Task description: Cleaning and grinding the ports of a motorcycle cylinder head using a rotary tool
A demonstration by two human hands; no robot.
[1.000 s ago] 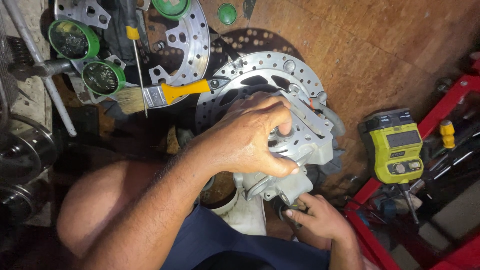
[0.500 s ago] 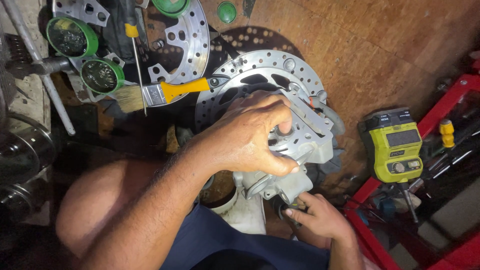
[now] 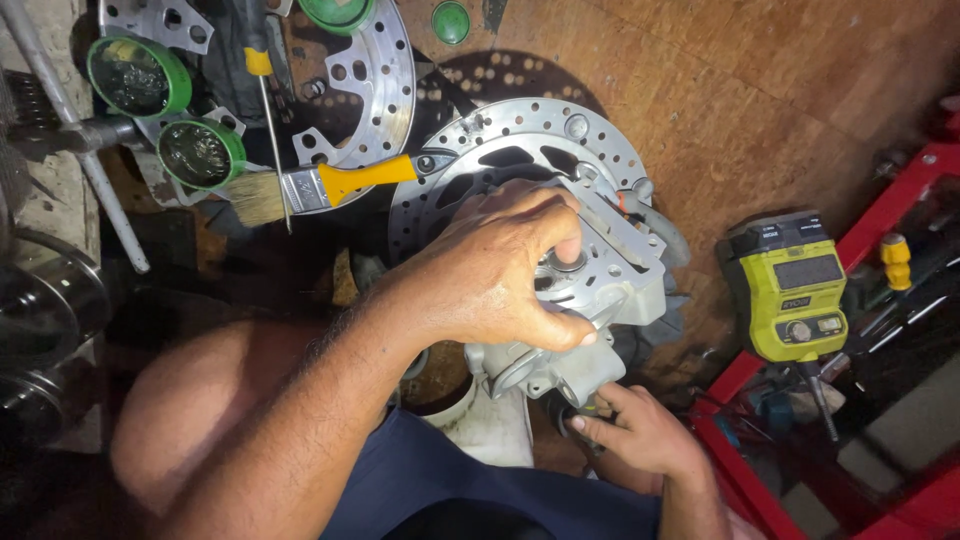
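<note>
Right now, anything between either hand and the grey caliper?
Nothing visible. The left hand already lies on top of the grey caliper, fingers curled over it. The right hand touches its lower end from below. The caliper sits over the drilled brake disc.

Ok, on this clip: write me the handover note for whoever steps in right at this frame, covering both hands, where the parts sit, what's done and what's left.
Left hand: gripping the top of the grey brake caliper, thumb and fingers wrapped over it.
Right hand: below the caliper, fingertips at its lower end; whether it holds a tool is hidden.
Parts: the caliper sits over the drilled brake disc on the wooden floor. A second disc, yellow-handled brush, screwdriver and green-rimmed tins lie at upper left; a yellow-green power tool at right.
Done: the caliper is in hand.
Left: cannot tell from this view.
</note>
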